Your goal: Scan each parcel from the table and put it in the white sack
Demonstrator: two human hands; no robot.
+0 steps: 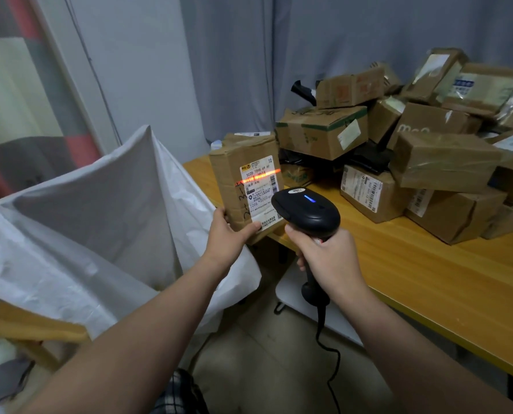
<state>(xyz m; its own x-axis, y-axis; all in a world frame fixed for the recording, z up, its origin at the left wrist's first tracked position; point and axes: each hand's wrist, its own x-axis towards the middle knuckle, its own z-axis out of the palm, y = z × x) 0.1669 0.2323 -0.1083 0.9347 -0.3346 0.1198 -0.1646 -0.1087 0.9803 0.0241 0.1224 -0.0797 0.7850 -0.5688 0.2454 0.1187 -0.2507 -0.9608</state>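
My left hand (230,231) grips the bottom edge of a brown cardboard parcel (231,168), held upright above the table's near-left corner with its white label facing me. A red scan line glows across the top of that label. My right hand (328,258) is wrapped around the handle of a black barcode scanner (307,209), whose head points at the label and shows a blue light. The white sack (100,219) stands open just left of the parcel, its mouth below my left forearm.
A wooden table (428,270) runs from the middle to the right, with a heap of several cardboard parcels (413,150) at its back. The scanner's black cable (328,363) hangs to the floor. Grey curtains hang behind. A wooden chair frame (31,327) sits under the sack.
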